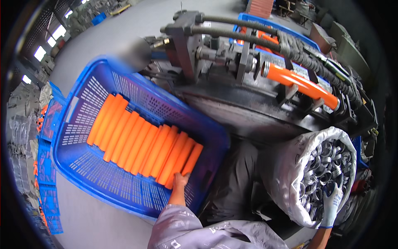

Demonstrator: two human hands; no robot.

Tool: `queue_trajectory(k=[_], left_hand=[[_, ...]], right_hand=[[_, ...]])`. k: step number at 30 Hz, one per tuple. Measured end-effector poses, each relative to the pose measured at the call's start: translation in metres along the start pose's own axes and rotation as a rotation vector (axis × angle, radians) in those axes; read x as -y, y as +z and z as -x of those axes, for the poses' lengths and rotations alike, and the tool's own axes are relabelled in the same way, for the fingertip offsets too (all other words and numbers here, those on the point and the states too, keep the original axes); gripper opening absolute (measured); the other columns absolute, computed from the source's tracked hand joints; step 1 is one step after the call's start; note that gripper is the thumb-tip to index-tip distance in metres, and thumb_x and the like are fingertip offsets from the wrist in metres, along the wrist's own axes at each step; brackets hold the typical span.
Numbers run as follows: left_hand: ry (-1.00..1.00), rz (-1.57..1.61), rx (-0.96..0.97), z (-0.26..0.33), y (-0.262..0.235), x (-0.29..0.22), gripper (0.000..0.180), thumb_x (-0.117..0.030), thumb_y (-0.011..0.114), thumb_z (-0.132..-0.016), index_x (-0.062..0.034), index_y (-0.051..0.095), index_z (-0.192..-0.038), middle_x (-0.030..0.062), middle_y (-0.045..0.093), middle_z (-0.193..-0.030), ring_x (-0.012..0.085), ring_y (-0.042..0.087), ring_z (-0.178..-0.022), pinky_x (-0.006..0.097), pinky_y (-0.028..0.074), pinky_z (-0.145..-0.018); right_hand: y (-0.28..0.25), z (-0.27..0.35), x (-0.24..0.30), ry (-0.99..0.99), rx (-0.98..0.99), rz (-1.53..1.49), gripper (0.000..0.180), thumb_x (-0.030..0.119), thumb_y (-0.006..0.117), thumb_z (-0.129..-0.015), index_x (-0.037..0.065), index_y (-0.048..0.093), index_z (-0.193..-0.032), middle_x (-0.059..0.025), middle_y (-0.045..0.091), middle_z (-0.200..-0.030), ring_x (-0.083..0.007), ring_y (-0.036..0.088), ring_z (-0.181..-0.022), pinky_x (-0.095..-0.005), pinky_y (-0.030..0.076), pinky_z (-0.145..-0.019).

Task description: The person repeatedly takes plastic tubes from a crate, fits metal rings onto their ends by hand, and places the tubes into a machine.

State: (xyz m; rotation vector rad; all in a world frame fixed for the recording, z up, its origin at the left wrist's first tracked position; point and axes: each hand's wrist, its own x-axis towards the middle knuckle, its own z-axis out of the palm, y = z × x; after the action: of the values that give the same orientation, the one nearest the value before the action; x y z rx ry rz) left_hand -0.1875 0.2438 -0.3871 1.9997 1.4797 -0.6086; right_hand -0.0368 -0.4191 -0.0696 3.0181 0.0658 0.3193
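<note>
Orange tubes (145, 143): about eleven counted, laid side by side in one row across the floor of the blue perforated crate (89, 166); row runs from upper left to lower right, each tube touching its neighbour.
Nearest tube (182, 166): at the lower-right end of the row, close to the crate's near wall.
Left hand (180, 180): bare, reaches down into the crate, fingers curled onto the near end of the nearest tube; contact seen, but whether fully clamped around it cannot be told.
Left forearm: comes up from the lower edge, grey sleeve (178, 226) pushed back to the wrist.
Right hand (331, 203): in a white knitted glove with blue trim, reaches into the mouth of the white sack (282, 174); fingers spread, resting on the metal rings, nothing visibly pinched.
Metal rings (323, 166): silver, too many to count, heaped loose in the sack.
Sack position: to the right of the crate, well apart from the tubes, mouth tilted toward the wearer.
Mounted tube (304, 85): one more orange tube, held lengthwise in the dark machine (232, 66) beyond the crate.
Hoses (257, 37): two thick black corrugated ones, along the machine top.
Between crate and sack: dark trouser leg (236, 178).
Stacked crates (47, 166): blue, at far left, count unclear.
</note>
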Motion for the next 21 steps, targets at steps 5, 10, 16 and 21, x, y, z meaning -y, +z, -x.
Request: queue_trajectory(k=[5,10,16,21], left_hand=[[0.164,-0.077,0.156,0.007,0.008,-0.004,0.091,-0.065,0.076,-0.074,-0.0028,0.057,-0.137,0.0238,0.06,-0.136,0.039,0.059,-0.126,0.046,0.047,-0.105],[0.242,0.199,0.214,0.042,0.025,0.001,0.086,-0.056,0.082,-0.071,-0.0019,0.059,-0.134,0.0246,0.07,-0.114,0.0387,0.067,-0.111,0.044,0.051,-0.098],[0.72,0.773,0.063,0.096,-0.033,-0.096,0.091,-0.022,0.091,-0.069,0.0081,0.043,-0.14,0.0179,0.056,-0.132,0.0262,0.06,-0.117,0.037,0.049,-0.1],[1.208,0.711,-0.039,0.19,-0.134,-0.205,0.066,-0.014,0.082,-0.073,0.0001,0.05,-0.129,0.0108,0.061,-0.11,0.0225,0.062,-0.097,0.036,0.053,-0.089]], right_hand=[[-0.005,0.0,-0.01,0.079,0.04,-0.039,0.072,0.01,0.085,-0.067,0.002,0.051,-0.13,-0.0272,0.053,-0.135,-0.045,0.052,-0.12,-0.0515,0.042,-0.102],[-0.071,-0.005,0.051,0.12,0.018,-0.23,0.047,0.007,0.086,-0.059,0.001,0.068,-0.102,-0.0242,0.058,-0.131,-0.0437,0.056,-0.117,-0.0498,0.046,-0.1],[-0.112,0.014,0.058,0.131,-0.112,-0.24,0.041,0.023,0.087,-0.061,0.005,0.071,-0.094,-0.0187,0.064,-0.109,-0.0386,0.064,-0.099,-0.048,0.052,-0.087],[-0.105,0.006,0.095,0.524,-0.119,-1.375,0.03,0.023,0.076,-0.091,0.001,0.066,-0.109,-0.0112,0.068,-0.109,-0.0248,0.065,-0.098,-0.0356,0.052,-0.087]])
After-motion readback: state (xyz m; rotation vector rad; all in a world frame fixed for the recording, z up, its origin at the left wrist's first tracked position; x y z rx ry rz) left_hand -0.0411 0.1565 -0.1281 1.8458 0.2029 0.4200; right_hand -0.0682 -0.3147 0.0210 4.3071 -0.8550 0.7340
